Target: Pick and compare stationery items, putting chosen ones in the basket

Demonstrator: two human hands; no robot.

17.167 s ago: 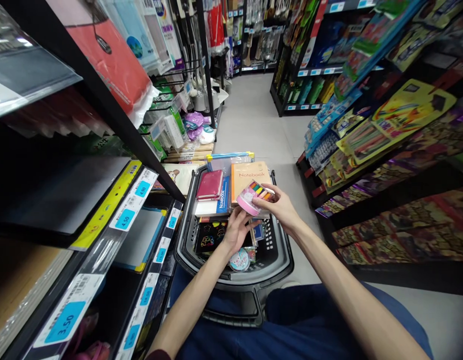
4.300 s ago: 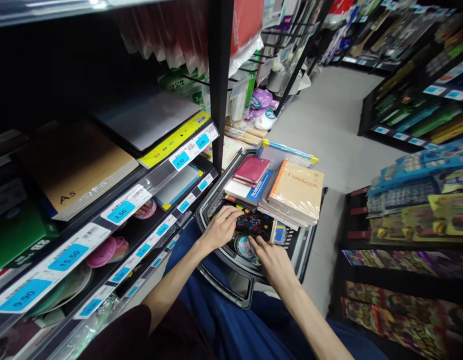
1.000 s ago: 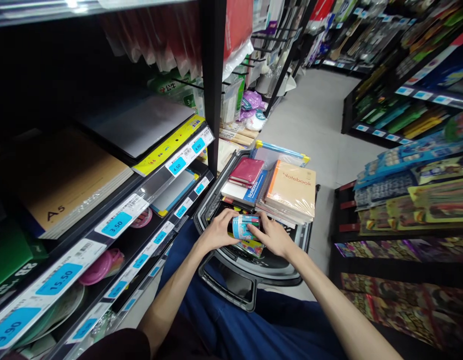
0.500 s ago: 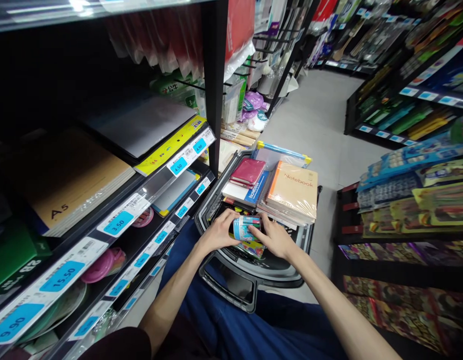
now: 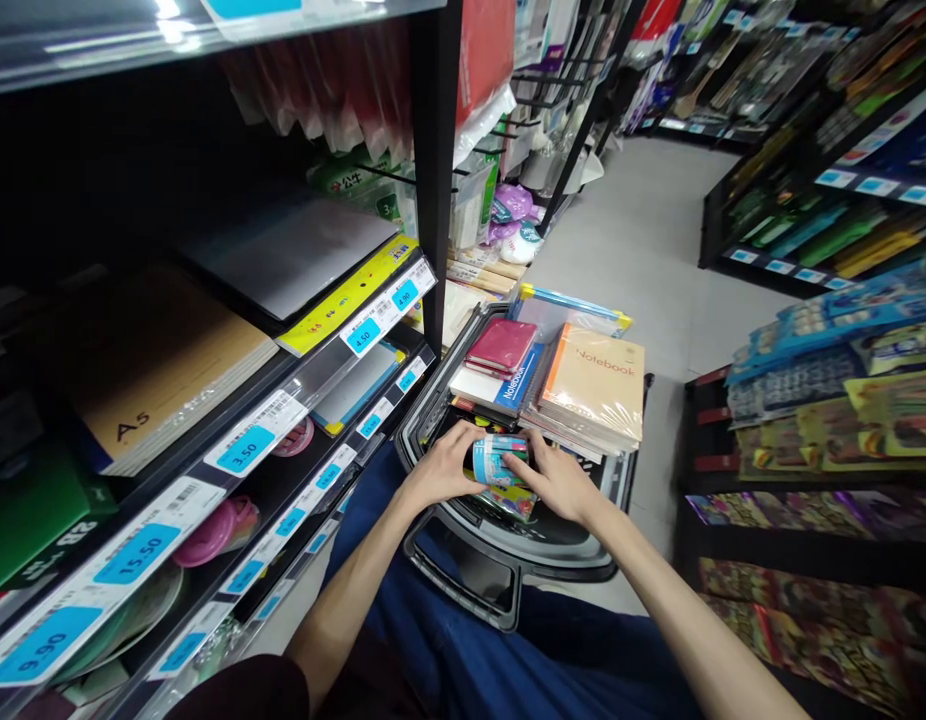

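Note:
Between my two hands lies a small light-blue cylindrical tub (image 5: 495, 462), printed, with what look like coloured pens showing at its upper side. My left hand (image 5: 444, 466) has its fingers and thumb closed round the left end. Gripping the right end is my right hand (image 5: 562, 480), its thumb laid across the front. Both are held over the near part of a black and grey shopping basket (image 5: 560, 568). Just below the tub a colourful packet (image 5: 514, 500) is partly hidden. Beyond it in the basket are tan notebooks (image 5: 594, 385), a blue-and-white notebook (image 5: 517, 385) and a dark red notebook (image 5: 500, 345).
A shelf with A5 notebooks (image 5: 178, 370) and price tags (image 5: 245, 448) runs close along my left. A black shelf post (image 5: 431, 180) rises beside the basket. Hanging snack packets (image 5: 830, 440) stand on the right. Grey floor (image 5: 635, 215) stretches down the aisle.
The whole view has shifted slightly, so shelf and basket appear a little further right and lower. Both hands keep the same hold on the tub.

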